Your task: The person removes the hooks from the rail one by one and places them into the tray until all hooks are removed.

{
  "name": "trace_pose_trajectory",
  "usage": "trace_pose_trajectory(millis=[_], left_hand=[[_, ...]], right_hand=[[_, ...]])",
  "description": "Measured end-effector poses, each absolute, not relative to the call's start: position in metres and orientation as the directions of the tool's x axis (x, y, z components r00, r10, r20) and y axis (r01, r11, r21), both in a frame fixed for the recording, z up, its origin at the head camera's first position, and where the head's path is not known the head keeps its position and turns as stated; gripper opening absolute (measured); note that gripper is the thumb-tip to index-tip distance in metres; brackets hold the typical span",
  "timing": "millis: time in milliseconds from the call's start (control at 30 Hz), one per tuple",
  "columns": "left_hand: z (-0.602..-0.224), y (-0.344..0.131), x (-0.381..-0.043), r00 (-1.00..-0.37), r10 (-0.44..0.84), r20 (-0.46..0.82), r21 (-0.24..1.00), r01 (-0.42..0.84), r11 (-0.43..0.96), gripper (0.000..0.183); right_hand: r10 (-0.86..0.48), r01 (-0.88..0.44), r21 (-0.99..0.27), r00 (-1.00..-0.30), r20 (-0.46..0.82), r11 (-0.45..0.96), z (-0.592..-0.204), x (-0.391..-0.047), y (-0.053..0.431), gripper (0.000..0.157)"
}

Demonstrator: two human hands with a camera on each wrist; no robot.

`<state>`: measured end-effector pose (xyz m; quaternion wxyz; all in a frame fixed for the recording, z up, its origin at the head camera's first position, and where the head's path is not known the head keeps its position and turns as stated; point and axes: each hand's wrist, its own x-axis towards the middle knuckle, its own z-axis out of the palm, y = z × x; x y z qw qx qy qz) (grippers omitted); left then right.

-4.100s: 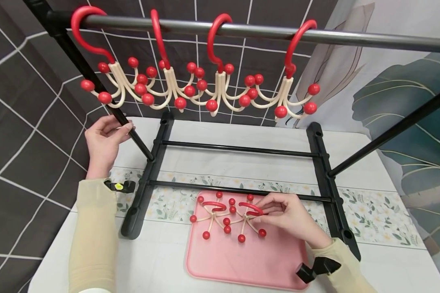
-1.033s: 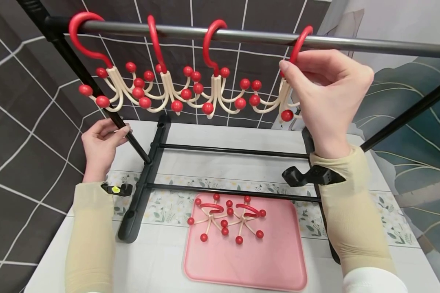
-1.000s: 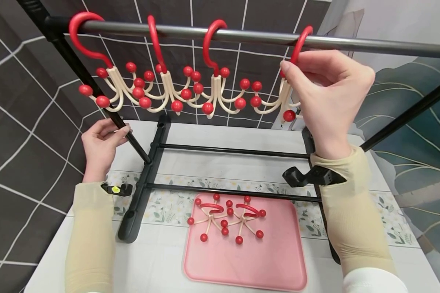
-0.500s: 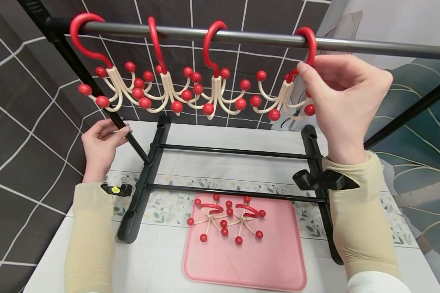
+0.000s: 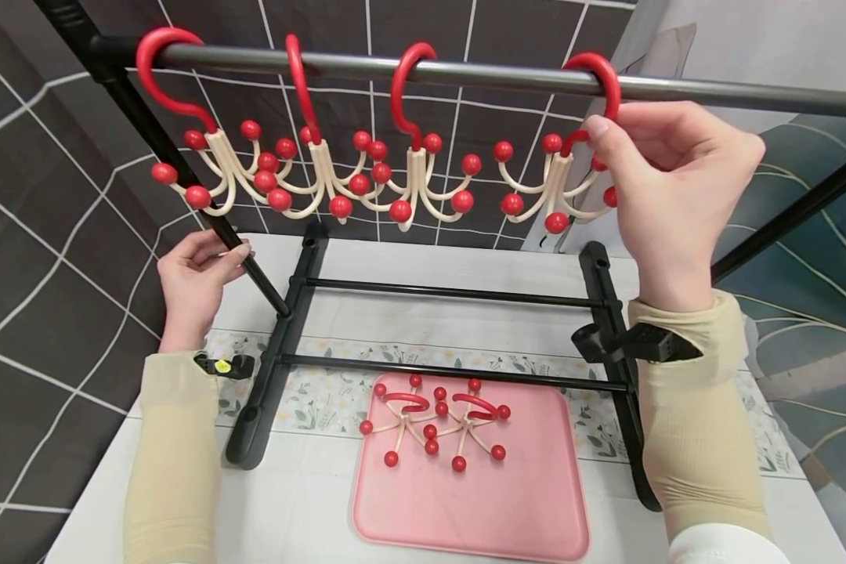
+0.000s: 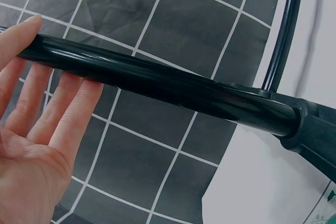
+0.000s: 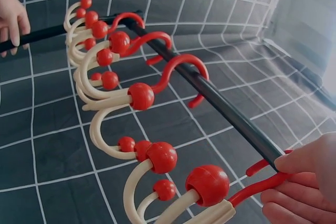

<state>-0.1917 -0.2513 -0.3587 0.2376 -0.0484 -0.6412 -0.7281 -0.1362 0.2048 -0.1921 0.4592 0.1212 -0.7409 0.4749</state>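
My right hand (image 5: pixel 677 184) pinches the red hook of a claw-shaped hanger (image 5: pixel 554 184), whose cream arms end in red balls. That hook loops over the metal rail (image 5: pixel 507 76). Three similar hangers hang to its left, the nearest being the third hanger (image 5: pixel 416 168). In the right wrist view, thumb and fingers meet on the red hook (image 7: pixel 262 184), close to the rail. My left hand (image 5: pixel 193 282) holds the rack's black slanted post (image 5: pixel 261 274). The left wrist view shows the thumb above that post (image 6: pixel 131 69) and the fingers under it.
A pink tray (image 5: pixel 472 509) lies on the white table at the front, bearing two more such hangers, a left one (image 5: pixel 404 419) and a right one (image 5: pixel 468 423). Black base bars (image 5: pixel 458 293) cross behind it. A dark tiled wall (image 5: pixel 42 313) stands left and behind, a curtain right.
My right hand has gone from a hanger on the tray up to the rightmost one on the rail, then slightly right, turning its hook. My left hand has stayed on the post.
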Motion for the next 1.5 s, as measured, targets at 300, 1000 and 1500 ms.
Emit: trace_pose_trajectory(millis=[300, 1000, 1500], left_hand=[[-0.359, -0.251, -0.191, -0.882, -0.283, 0.378, 0.909, 0.411, -0.069, 0.026], [-0.358, -0.252, -0.192, -0.885, -0.276, 0.376, 0.911, 0.407, -0.063, 0.027], [-0.358, -0.252, -0.192, -0.886, -0.270, 0.377, 0.912, 0.406, -0.061, 0.028]], right_hand=[[0.309, -0.615, -0.611, -0.532, 0.788, 0.498, -0.186, -0.134, 0.209, 0.016], [0.415, -0.606, -0.688, -0.549, 0.725, 0.400, -0.183, -0.105, 0.231, 0.025], [0.407, -0.536, -0.710, -0.584, 0.702, 0.457, -0.204, -0.088, 0.245, 0.026]])
